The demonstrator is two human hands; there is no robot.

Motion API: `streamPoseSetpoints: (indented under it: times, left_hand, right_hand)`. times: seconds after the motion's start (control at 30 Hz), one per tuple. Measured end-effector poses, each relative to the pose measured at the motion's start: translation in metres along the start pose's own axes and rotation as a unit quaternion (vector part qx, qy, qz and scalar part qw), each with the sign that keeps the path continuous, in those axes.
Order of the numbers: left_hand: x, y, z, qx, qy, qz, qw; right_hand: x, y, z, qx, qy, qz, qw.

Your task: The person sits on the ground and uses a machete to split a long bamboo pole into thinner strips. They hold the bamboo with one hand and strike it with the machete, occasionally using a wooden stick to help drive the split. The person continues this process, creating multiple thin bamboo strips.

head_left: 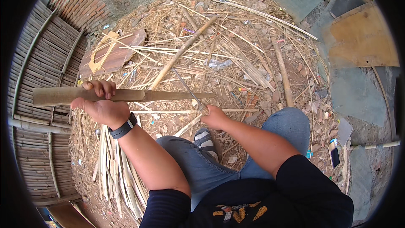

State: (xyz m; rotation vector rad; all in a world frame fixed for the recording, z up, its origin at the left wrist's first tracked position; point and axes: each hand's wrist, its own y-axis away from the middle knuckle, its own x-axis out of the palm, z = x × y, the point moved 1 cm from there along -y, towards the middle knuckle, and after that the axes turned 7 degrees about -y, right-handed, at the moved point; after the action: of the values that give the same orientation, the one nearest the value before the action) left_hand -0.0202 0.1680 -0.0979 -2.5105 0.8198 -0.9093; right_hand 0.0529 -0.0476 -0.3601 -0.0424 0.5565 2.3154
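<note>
My left hand (103,105) is wrapped round a wide split bamboo piece (139,96), thumb beneath and fingers over its upper edge. The piece lies across in front of me, broad at the left and tapering to a thin point at the right. A dark watch strap is on my left wrist. My right hand (215,118) grips the handle of a long narrow knife (187,88) near the bamboo's thin end. Its dark blade slants up and to the left, crossing the bamboo piece in the picture; whether they touch I cannot tell.
A pile of pale bamboo strips (120,173) lies by my left leg. Bamboo poles (185,52), shavings and rubble litter the ground ahead. A bamboo slat wall (42,101) stands at left, a brick wall (84,2) behind. Flat sheets (358,93) and a phone (334,153) lie at right.
</note>
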Motion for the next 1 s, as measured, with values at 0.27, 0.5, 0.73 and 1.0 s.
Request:
streamPoseSetpoints:
  times: [0.27,0.5,0.73,1.0]
  left_hand:
    - [0.014,0.004,-0.002,0.001,-0.007,-0.006,1.000]
    - [0.002,0.000,0.000,-0.006,0.005,-0.004,1.000]
    - [0.005,0.001,0.000,0.000,0.002,-0.001,1.000]
    - [0.006,0.001,-0.001,0.005,-0.007,0.007,1.000]
  right_hand:
    - [0.004,-0.003,-0.008,-0.068,0.053,-0.030,0.996]
    - [0.003,-0.003,-0.004,-0.065,0.024,-0.009,0.998]
    - [0.003,-0.004,-0.007,-0.053,0.033,-0.037,0.997]
    - [0.002,-0.003,-0.007,-0.067,0.029,-0.019,0.997]
